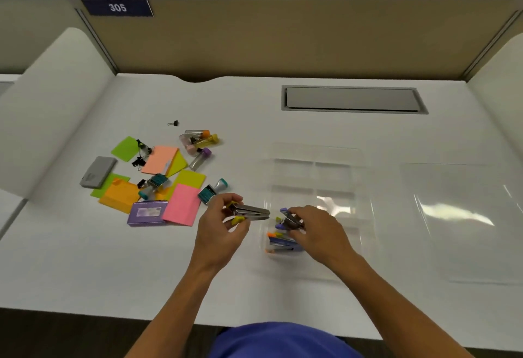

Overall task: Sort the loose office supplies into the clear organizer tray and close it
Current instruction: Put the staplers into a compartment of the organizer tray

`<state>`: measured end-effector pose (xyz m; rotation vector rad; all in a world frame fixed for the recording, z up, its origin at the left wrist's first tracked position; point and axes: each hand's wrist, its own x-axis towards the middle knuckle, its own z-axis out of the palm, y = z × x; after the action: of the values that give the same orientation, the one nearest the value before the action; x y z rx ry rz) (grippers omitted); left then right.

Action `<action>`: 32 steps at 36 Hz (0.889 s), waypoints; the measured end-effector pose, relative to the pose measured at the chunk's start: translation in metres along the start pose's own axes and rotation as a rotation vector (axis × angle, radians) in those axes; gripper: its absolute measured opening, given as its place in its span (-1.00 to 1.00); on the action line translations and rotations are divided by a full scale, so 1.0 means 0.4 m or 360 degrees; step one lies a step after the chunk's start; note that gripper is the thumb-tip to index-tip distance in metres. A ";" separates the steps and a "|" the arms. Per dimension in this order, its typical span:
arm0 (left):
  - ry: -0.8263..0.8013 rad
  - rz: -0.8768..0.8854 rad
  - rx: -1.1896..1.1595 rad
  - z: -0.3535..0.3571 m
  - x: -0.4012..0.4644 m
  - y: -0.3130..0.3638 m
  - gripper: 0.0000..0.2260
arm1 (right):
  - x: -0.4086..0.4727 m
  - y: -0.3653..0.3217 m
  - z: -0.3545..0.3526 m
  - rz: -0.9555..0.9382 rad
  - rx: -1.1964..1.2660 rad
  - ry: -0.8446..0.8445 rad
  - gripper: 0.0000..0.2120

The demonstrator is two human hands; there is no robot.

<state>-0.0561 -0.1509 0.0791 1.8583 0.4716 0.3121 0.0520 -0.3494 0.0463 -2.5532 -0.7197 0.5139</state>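
Clear organizer tray (317,171): walls nearly invisible against tabletop (254,287); compartment count uncertain.
Clear lid (464,216), well right of right grip (308,226): right edge cut by frame.
Small staplers (283,243) under right grip: partly covered by fingers; number unclear, motion-blurred.
Stapler (250,212) in left grip (223,223): rear end hidden by fingers.
Binder clips (141,156), far left of left grip: too small to count.
Purple box (147,212): label illegible.
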 end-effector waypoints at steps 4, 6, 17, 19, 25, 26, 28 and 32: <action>0.0002 -0.0029 -0.0030 -0.001 0.008 -0.003 -0.61 | 0.000 -0.020 0.028 -0.0062 -0.0318 0.0013 -0.72; 0.0007 -0.0038 -0.0029 0.002 0.010 -0.002 -0.61 | 0.004 -0.030 0.043 -0.0110 -0.0487 0.0043 -0.78; -0.0037 -0.0077 -0.0027 0.011 0.006 -0.006 -0.61 | 0.031 -0.045 0.074 -0.0113 -0.0760 0.0037 -0.77; -0.0036 -0.0078 -0.0028 0.012 0.006 -0.008 -0.61 | 0.030 -0.045 0.074 -0.0128 -0.0789 0.0011 -0.76; -0.0074 -0.0087 -0.0039 0.019 0.010 -0.012 -0.60 | 0.028 -0.039 0.065 -0.0145 -0.0763 0.0037 -0.75; -0.0082 -0.0085 -0.0036 0.021 0.010 -0.011 -0.60 | 0.028 -0.038 0.065 -0.0144 -0.0752 0.0040 -0.75; -0.0104 -0.0087 -0.0026 0.027 0.012 -0.012 -0.59 | 0.029 -0.038 0.066 -0.0132 -0.0716 0.0038 -0.76; -0.0160 -0.0121 -0.0017 0.042 0.012 -0.016 -0.59 | 0.027 -0.037 0.061 -0.0102 -0.0546 0.0024 -0.81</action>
<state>-0.0456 -0.1608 0.0673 1.8310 0.4692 0.1686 0.0435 -0.3247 0.0306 -2.8322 -0.9518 0.3759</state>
